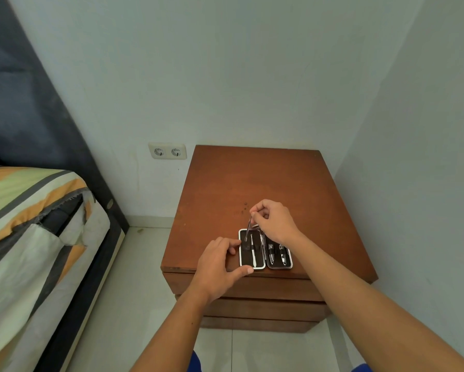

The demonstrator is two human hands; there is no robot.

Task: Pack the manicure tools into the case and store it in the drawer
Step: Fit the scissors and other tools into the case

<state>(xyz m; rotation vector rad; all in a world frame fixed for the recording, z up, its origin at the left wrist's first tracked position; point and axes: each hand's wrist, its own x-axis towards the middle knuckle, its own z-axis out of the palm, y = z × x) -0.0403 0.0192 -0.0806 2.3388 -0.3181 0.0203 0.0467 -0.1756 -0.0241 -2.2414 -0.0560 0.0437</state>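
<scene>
A small black manicure case (260, 260) with a silver rim lies open near the front edge of the brown wooden nightstand (265, 178). Its left half holds a slim metal file (253, 251); its right half holds two nail clippers (277, 254). My right hand (275, 221) pinches a thin metal tool (248, 230) above the case's left half, tip pointing down into it. My left hand (220, 261) steadies the case's left edge, with thumb and fingers on its rim. The drawer fronts (257, 304) below the top are closed.
A bed (32, 224) with a striped cover stands to the left, with a strip of tiled floor (134, 277) between it and the nightstand. A double wall socket (167, 151) sits left of the nightstand. A wall runs close along the right.
</scene>
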